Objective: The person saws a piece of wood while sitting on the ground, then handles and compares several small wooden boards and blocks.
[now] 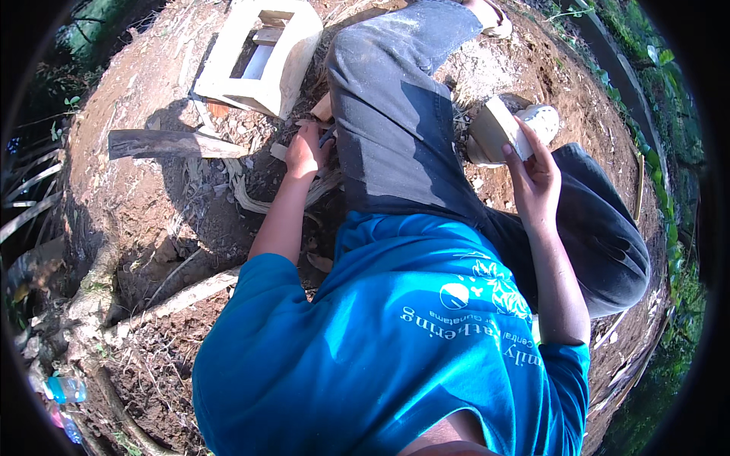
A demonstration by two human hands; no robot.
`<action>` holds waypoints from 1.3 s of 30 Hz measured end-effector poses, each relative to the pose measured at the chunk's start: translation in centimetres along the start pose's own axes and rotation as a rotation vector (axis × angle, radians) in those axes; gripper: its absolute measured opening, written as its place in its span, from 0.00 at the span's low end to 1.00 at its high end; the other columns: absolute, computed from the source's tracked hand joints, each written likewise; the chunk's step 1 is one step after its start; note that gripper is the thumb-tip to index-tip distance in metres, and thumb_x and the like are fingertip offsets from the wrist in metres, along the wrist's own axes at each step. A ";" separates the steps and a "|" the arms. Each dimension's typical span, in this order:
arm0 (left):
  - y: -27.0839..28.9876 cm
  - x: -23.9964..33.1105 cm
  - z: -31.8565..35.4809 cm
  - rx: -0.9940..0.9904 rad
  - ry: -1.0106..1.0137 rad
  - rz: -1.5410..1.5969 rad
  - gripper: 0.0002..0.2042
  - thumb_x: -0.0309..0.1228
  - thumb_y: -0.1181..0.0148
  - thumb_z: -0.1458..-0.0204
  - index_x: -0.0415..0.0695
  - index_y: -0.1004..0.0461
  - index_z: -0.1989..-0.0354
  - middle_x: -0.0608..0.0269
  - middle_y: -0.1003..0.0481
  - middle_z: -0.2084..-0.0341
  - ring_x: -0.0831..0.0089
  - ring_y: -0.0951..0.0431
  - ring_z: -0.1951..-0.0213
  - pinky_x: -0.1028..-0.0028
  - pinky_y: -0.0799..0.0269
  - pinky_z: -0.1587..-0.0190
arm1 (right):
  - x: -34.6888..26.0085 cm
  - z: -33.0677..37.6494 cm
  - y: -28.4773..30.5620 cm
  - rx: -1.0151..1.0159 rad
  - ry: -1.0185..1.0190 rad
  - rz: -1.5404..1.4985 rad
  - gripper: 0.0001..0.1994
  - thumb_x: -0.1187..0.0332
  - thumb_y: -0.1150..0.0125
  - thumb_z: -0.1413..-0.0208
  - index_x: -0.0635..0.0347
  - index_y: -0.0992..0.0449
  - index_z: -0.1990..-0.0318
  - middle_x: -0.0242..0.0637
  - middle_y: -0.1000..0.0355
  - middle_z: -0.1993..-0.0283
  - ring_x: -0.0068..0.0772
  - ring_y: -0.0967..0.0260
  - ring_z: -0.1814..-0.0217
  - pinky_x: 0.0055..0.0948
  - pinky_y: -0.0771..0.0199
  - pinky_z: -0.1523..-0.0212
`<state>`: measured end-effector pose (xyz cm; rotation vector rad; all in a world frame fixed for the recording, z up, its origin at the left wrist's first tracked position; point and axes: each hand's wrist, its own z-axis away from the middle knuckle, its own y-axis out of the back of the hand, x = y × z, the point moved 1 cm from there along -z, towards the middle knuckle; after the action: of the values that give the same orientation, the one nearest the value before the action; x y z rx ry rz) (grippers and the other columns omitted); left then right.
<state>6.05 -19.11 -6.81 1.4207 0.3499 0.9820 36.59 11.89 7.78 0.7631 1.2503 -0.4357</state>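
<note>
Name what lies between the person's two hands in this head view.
The person's own outstretched leg in dark trousers lies between the left hand and the right hand, which holds a small wooden block.

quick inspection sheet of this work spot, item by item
surface: bare brown dirt ground with roots and dry plant scraps.
job's things: pale cut wooden block held in the right hand; small wood pieces by the left hand, which reaches down to the ground beside the knee.
clutter: pale wooden box frame, dark flat plank, long pale stick, clear plastic bottle.
grippers: right grip closed on the block; left grip's hold cannot be told, fingers partly hidden.
cables: nothing seen.
surroundings: green plants along the rim; person seated in blue shirt and dark trousers.
</note>
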 end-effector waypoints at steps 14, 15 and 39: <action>9.6 -0.7 -1.4 -0.141 0.297 0.554 0.08 0.31 0.35 0.43 0.41 0.16 0.61 0.67 0.22 0.78 0.80 0.27 0.79 0.75 0.34 0.75 | 1.6 -1.4 -3.0 -0.037 0.003 -0.105 0.22 0.69 0.35 0.36 0.59 0.27 0.35 0.37 0.23 0.45 0.20 0.27 0.46 0.26 0.24 0.44; 12.1 0.1 -1.4 -0.068 0.147 0.437 0.08 0.31 0.34 0.44 0.39 0.16 0.63 0.67 0.22 0.79 0.80 0.26 0.78 0.76 0.34 0.74 | 2.3 -1.7 -3.0 -0.058 0.002 -0.069 0.21 0.70 0.35 0.36 0.58 0.27 0.36 0.36 0.22 0.46 0.20 0.26 0.46 0.27 0.24 0.44; 4.8 32.9 -10.2 -0.553 -0.775 1.129 0.42 0.65 0.51 0.39 0.38 0.37 0.31 0.47 0.27 0.43 0.57 0.24 0.41 0.59 0.30 0.36 | 3.1 0.0 -2.7 0.117 -0.176 -0.556 0.16 0.57 0.46 0.29 0.65 0.29 0.54 0.36 0.24 0.68 0.25 0.24 0.68 0.27 0.24 0.66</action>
<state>16.06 11.19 7.00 1.3053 -1.3285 1.1431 35.64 10.38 4.08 0.4512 1.2685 -1.0133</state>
